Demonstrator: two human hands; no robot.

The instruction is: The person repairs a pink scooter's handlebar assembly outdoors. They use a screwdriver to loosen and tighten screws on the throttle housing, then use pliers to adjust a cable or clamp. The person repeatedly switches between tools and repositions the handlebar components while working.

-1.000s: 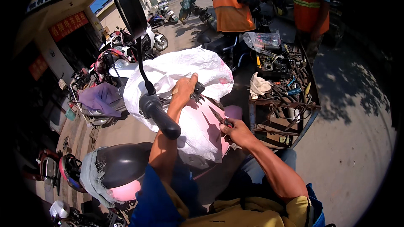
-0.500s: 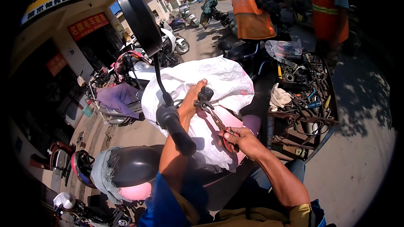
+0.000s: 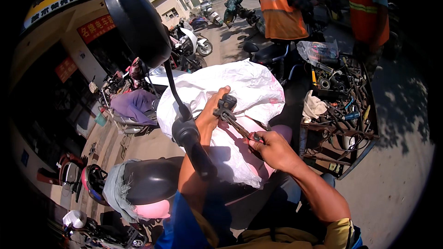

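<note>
My right hand (image 3: 275,149) is closed around the red handles of a pair of pliers (image 3: 241,130). The pliers' jaws reach up and left to a small black clamp-like fitting (image 3: 226,103) and seem to touch it. My left hand (image 3: 213,110) is closed about that fitting from the left; most of its fingers are hidden. Both hands are over the front of a pink scooter, which a crumpled white sheet (image 3: 249,78) covers. Left of my left hand stand the scooter's black handlebar grip (image 3: 201,160) and a black rear-view mirror (image 3: 136,24) on a stalk.
A metal cart (image 3: 341,131) full of tools and parts stands at the right, with a pale rag (image 3: 313,106) on it. The scooter's black seat (image 3: 150,182) lies lower left. Beyond are two people in orange vests (image 3: 282,11) and several parked scooters by a shopfront.
My right hand has turned the pliers a little and shifted slightly up and right, so the red handles show less. My left hand stays at the black fitting. The whole view has shifted slightly.
</note>
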